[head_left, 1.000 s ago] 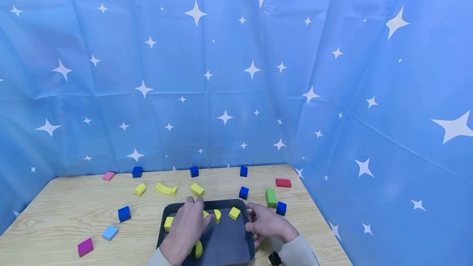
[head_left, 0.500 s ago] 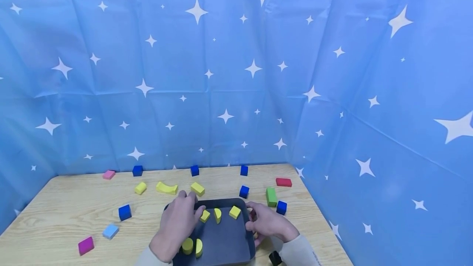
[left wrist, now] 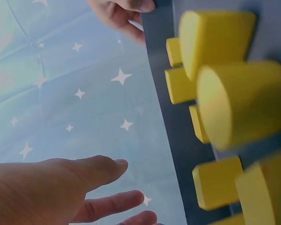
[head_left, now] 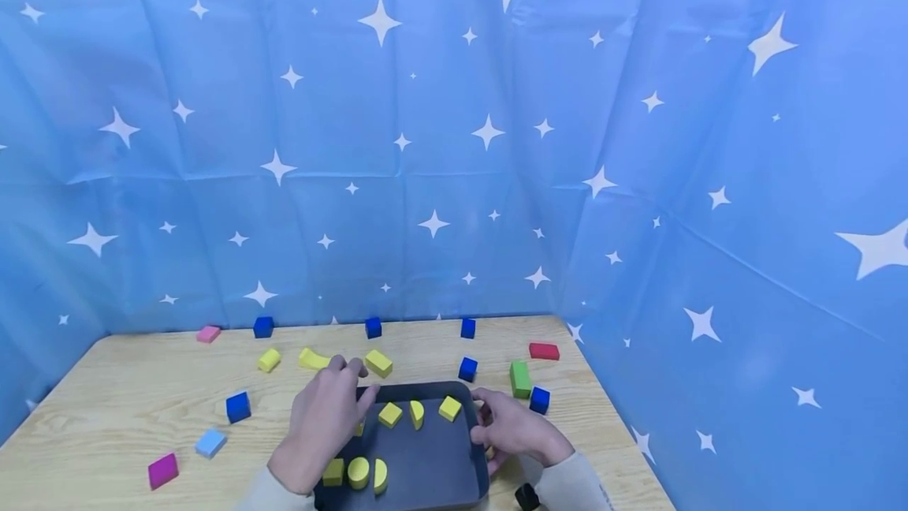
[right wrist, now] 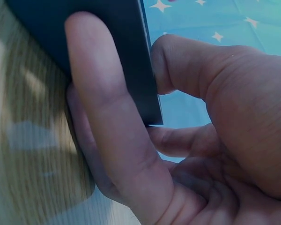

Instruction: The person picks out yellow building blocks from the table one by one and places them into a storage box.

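A dark tray [head_left: 433, 460] holds several yellow blocks, among them a round block [head_left: 358, 473], a half-round block [head_left: 416, 415] and a cube [head_left: 450, 408]. Over the tray's left rim hovers my left hand [head_left: 322, 424], hiding part of it. In the left wrist view the left hand [left wrist: 61, 187] has its thumb and fingers extended, with nothing between them. My right hand [head_left: 521, 428] grips the tray's right side. The right wrist view shows its thumb at the rim and its fingers along the outer wall [right wrist: 136, 79].
Beyond the tray lie a yellow oblong block [head_left: 379, 363], a yellow arch block [head_left: 312, 359] and several blue cubes. A green block [head_left: 520, 379] and a red block [head_left: 544, 351] stand right; a magenta block [head_left: 163, 471] lies left. A black object [head_left: 527, 497] sits near the right sleeve.
My left hand has moved left, from over the tray's inside to its left rim, uncovering yellow blocks there. The right hand has stayed on the tray's right side.
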A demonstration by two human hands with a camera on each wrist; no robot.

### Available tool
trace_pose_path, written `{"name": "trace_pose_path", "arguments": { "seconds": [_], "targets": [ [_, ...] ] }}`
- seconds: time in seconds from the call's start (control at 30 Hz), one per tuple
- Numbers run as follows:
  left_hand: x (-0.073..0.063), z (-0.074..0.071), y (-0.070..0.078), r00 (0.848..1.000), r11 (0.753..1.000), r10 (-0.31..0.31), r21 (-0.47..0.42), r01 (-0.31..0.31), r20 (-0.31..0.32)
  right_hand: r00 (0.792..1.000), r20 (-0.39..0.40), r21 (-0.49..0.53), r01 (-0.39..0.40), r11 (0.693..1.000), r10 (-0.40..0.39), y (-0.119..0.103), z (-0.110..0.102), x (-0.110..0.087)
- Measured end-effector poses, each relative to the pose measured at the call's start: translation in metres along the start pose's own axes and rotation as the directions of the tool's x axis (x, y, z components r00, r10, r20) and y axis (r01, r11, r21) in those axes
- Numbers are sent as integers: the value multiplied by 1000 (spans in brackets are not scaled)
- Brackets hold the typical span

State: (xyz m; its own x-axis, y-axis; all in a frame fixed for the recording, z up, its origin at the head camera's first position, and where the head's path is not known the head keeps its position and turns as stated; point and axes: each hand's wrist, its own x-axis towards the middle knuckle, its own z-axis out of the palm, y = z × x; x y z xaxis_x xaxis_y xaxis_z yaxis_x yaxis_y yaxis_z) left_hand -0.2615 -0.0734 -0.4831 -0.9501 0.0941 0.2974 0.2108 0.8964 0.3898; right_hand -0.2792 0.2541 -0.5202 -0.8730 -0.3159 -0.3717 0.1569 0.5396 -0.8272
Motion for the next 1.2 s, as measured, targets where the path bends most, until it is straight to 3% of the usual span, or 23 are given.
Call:
{"name": "trace_pose_path", "arguments": {
  "seconds": [0.57, 0.77, 1.2],
  "targets": [
    [17, -28, -62, 1000, 996, -14, 83, 13, 11, 1000, 4, -1, -6, 1000, 6, -2, 2, 1],
    [24, -31, -89, 1000, 994, 17, 108, -19, 18, 1000, 17, 24, 3, 1000, -4, 0, 0, -1],
    [36, -31, -136, 996, 984, -59, 171, 46, 69, 1000, 20, 20, 11, 1000, -12, 2, 1, 1]
  ]
}}
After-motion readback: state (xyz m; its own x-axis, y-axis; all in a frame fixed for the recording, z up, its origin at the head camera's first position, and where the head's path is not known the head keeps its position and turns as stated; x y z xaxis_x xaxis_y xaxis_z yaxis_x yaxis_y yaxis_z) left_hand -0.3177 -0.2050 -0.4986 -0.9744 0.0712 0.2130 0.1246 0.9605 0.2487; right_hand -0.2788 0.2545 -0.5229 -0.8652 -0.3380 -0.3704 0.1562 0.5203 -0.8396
